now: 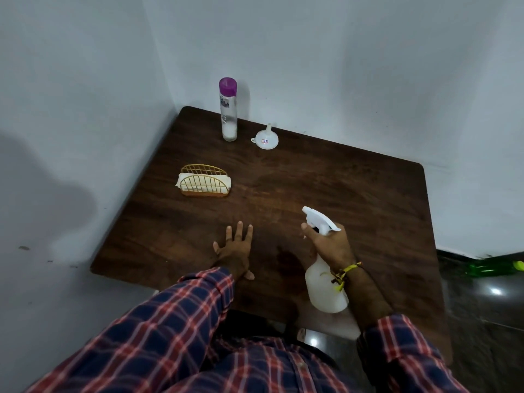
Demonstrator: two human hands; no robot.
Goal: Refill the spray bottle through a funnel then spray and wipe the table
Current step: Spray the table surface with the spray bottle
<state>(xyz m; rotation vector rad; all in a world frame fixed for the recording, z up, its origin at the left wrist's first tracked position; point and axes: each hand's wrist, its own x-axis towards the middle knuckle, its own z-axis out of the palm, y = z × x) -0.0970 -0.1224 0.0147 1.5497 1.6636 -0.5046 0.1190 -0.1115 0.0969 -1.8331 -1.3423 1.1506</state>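
My right hand [330,245] grips the neck of a white spray bottle [324,290], held tilted above the near right part of the dark wooden table [354,199], its nozzle pointing to the far left. My left hand [234,251] lies flat on the table, fingers spread, holding nothing. A white funnel [267,139] lies upside down at the far edge. Beside it stands a tall clear bottle [228,112] with a purple cap and a little liquid at the bottom. A gold wire holder [204,182] with white napkins stands at the left.
White walls meet in a corner behind the table. A dark wet-looking patch [289,262] marks the tabletop between my hands. A green object [493,268] lies on the dark tiled floor at the right.
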